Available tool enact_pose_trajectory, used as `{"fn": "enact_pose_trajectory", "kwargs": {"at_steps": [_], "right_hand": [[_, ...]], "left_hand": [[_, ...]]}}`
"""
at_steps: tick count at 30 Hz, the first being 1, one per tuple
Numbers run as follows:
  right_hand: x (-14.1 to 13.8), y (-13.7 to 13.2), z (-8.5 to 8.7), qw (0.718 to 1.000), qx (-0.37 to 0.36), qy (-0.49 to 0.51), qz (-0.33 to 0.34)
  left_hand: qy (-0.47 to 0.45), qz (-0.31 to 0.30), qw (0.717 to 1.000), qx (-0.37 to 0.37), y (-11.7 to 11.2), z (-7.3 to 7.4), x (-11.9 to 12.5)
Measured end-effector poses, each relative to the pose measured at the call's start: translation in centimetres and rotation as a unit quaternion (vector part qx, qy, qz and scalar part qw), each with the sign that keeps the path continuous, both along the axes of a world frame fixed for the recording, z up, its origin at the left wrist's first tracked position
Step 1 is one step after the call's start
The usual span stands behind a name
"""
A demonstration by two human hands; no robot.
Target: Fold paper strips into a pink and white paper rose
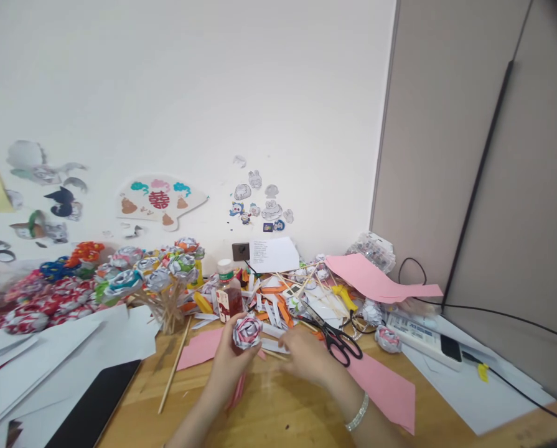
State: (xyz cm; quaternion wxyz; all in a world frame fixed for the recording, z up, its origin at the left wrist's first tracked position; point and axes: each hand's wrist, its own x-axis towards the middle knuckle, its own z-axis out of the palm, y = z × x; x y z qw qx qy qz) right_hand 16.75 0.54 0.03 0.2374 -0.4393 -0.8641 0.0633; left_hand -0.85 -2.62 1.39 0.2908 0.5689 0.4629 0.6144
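My left hand (226, 361) is closed around a rolled paper rose (247, 331), white with red and grey print, held upright over the wooden table (278, 410). My right hand (306, 358) lies just to the right of it, fingers curled low over a thin wooden stick (274, 354) and white paper strips; whether it grips the stick I cannot make out. A bracelet sits on my right wrist. Black-handled scissors (337, 339) lie just beyond my right hand on pink paper (381, 382).
A bunch of finished paper roses on sticks (159, 270) stands at the left, with more roses (45, 298) piled further left. A glue bottle (229, 292), loose sticks, paper scraps, a power strip (422, 339) with cables, white sheets and a dark tablet (94, 404) crowd the table.
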Motion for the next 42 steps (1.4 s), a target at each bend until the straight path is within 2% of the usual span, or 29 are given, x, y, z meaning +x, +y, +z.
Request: {"fn": "enact_pose_trajectory", "kwargs": {"at_steps": [2,4,9,12,14,17,19,23,29,36,42], "right_hand": [[-0.2,0.1,-0.9,0.996,-0.017,-0.092,0.004],[-0.6,0.1,-1.4,0.991,-0.029,-0.133,-0.003],[-1.2,-0.2,-0.5,0.985,-0.055,-0.159,-0.036],[-0.9,0.1,0.3,0.988,-0.043,-0.115,-0.092],[-0.6,0.4,0.6,0.992,-0.015,-0.048,-0.117],[-0.3,0.6,0.7,0.99,0.048,0.072,-0.11],[-0.3,0.6,0.7,0.986,0.078,0.113,-0.09],[-0.2,0.3,0.8,0.985,0.117,0.108,-0.062],[-0.6,-0.3,1.0,0.975,0.146,0.166,0.007],[-0.9,-1.1,1.4,0.974,0.178,0.139,0.004],[-0.7,-1.1,1.6,0.974,0.18,0.136,0.002]], "left_hand": [[0.0,0.001,1.0,-0.008,-0.1,0.1,0.1],[0.002,-0.006,1.0,-0.004,-0.2,-0.1,0.1],[-0.001,-0.038,0.999,-0.006,-0.2,-0.8,0.1],[0.006,-0.025,1.0,0.006,-0.1,-1.1,-0.1],[0.013,-0.024,1.0,0.013,0.1,-1.3,-0.1],[0.026,-0.033,0.999,0.019,0.5,-2.0,-0.2],[0.03,-0.037,0.999,0.021,0.8,-2.5,-0.2],[0.034,-0.039,0.998,0.019,0.9,-2.8,0.0],[0.028,-0.065,0.997,-0.006,0.0,-2.4,0.8],[0.022,-0.067,0.997,-0.04,0.1,-3.2,1.2],[0.045,-0.088,0.995,-0.025,0.2,-3.4,1.1]]}}
